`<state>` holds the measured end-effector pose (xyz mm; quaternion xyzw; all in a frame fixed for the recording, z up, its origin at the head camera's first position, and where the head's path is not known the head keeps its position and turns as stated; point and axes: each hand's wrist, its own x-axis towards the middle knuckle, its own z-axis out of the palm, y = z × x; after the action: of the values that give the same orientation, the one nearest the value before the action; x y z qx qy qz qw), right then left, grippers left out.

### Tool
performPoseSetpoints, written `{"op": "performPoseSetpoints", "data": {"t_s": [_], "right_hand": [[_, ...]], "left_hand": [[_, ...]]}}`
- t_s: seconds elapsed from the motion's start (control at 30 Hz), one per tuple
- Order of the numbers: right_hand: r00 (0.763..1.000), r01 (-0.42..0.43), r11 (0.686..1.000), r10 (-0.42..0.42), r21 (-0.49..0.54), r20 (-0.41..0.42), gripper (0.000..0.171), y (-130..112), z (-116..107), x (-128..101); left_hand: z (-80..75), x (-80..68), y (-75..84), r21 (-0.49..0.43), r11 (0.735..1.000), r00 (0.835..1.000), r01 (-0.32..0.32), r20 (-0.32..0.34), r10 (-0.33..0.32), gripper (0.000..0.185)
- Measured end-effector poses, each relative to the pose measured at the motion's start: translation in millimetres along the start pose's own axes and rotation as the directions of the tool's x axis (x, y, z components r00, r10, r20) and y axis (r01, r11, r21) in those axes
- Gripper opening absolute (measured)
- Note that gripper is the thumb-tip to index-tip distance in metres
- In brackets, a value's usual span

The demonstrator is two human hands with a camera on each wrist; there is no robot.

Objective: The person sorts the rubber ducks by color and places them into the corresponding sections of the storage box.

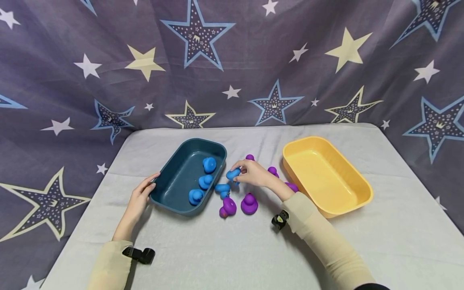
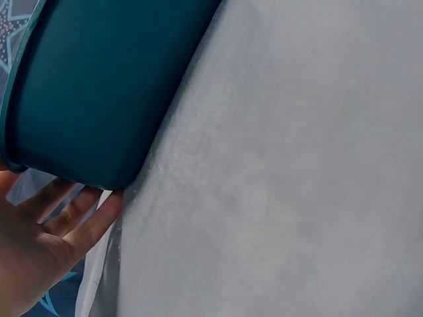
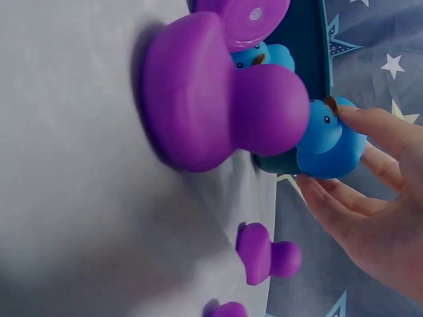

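My left hand holds the left rim of the dark teal bin; in the left wrist view its fingers spread against the bin's outer wall. Inside the bin, three blue rubber ducks sit along the right side. My right hand pinches another blue rubber duck between thumb and fingers, just right of the bin. Below it, one more blue duck stands close to the bin's right wall. Several purple rubber ducks lie around the right hand, one tipped over.
A yellow bin stands to the right, beyond the right forearm. Both bins rest on a table with a pale cloth. A dark curtain with stars hangs behind the table and at its sides.
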<state>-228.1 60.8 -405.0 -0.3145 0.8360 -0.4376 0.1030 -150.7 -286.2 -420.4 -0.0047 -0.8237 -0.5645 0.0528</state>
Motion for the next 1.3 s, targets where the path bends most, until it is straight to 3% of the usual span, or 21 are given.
{"op": "performPoseSetpoints", "data": {"t_s": [0.8, 1.3], "right_hand": [[0.997, 0.047, 0.997, -0.051, -0.064, -0.055, 0.025, -17.2, -10.6, 7.9], [0.999, 0.039, 0.997, -0.041, -0.072, -0.027, 0.026, -36.1, -4.2, 20.4]], "left_hand": [[0.4, -1.1, 1.8, 0.017, 1.000, 1.000, 0.014, 0.001, -0.014, 0.037], [0.4, -1.3, 2.4, 0.028, 1.000, 1.000, 0.012, -0.001, -0.012, 0.036]]}}
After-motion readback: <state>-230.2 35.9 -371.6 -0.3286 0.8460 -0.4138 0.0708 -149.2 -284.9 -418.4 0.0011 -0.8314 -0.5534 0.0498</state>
